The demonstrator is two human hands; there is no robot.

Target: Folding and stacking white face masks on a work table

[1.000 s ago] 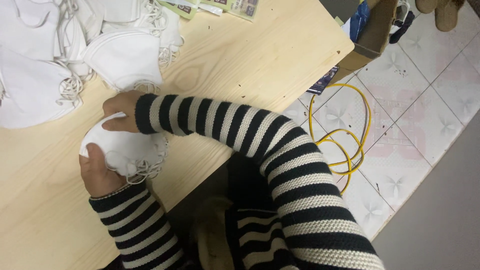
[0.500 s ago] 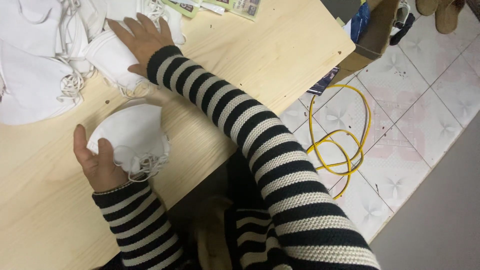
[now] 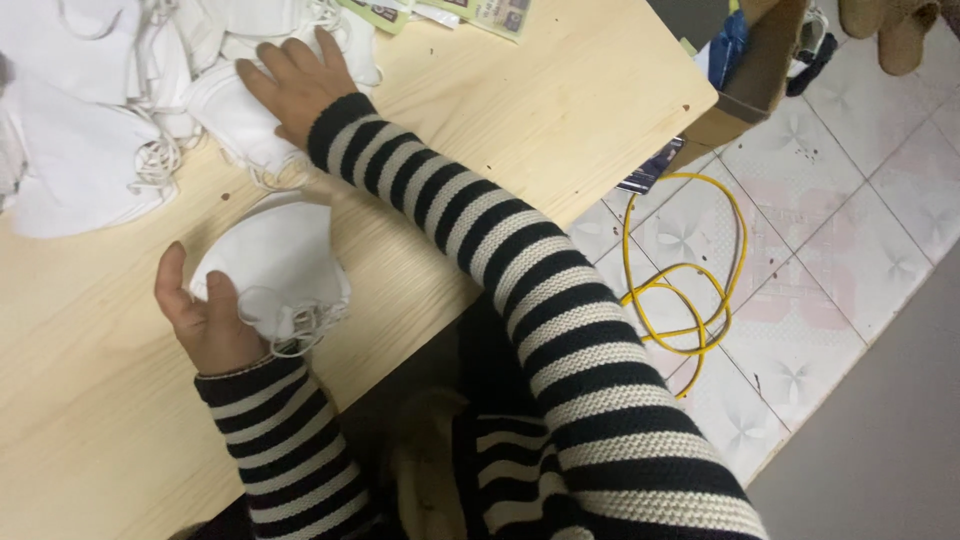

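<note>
My left hand (image 3: 205,318) holds a small stack of white cup-shaped masks (image 3: 275,265) with loose ear loops on the light wooden table (image 3: 560,120), near its front edge. My right hand (image 3: 295,85) reaches across to the back of the table and lies flat, fingers spread, on a single white mask (image 3: 235,120) at the edge of a large heap of white masks (image 3: 90,150). Both arms wear black-and-white striped sleeves.
Printed paper packets (image 3: 480,15) lie at the table's far edge. Right of the table, on the tiled floor, are a coiled yellow cable (image 3: 690,290), a brown cardboard box (image 3: 755,75) and a dark flat item (image 3: 650,170).
My right hand left the stack held by my left hand and moved up to the heap, where it now rests on a mask. My left hand stayed put with the stack.
</note>
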